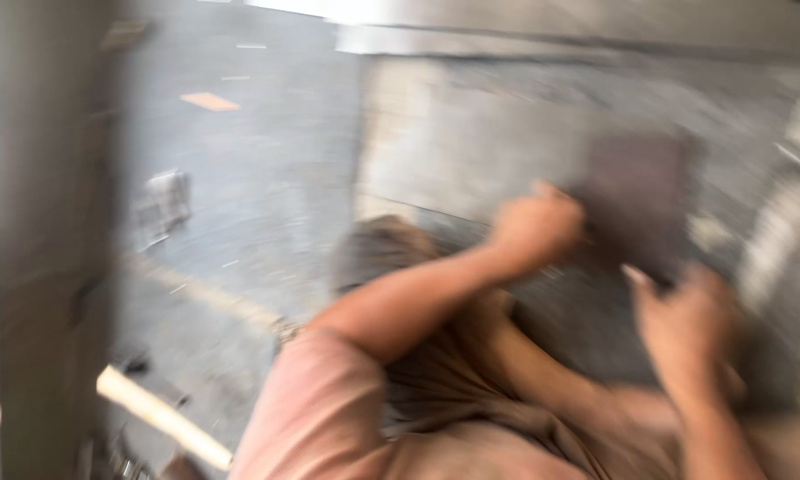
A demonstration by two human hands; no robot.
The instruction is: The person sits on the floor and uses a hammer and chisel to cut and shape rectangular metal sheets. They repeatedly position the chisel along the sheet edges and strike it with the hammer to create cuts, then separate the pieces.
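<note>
The picture is heavily blurred. A dark brownish square tile (pixel 636 200) stands against a grey stone surface (pixel 471 133). My left hand (pixel 535 224) reaches out from a pink sleeve, fingers curled on the tile's left edge. My right hand (pixel 684 322) comes up from the lower right, its fingers at the tile's bottom edge. Both hands appear to grip the tile. Brown cloth (pixel 453 382) lies bunched under my left arm, and a blurred grey-brown rounded shape (pixel 378 253) sits beside that arm.
A grey concrete floor (pixel 258 178) lies to the left, with a small metal object (pixel 164 200) and an orange mark (pixel 209 102) on it. A pale upright post (pixel 44 222) fills the left edge. A whitish stick (pixel 156 413) lies at the lower left.
</note>
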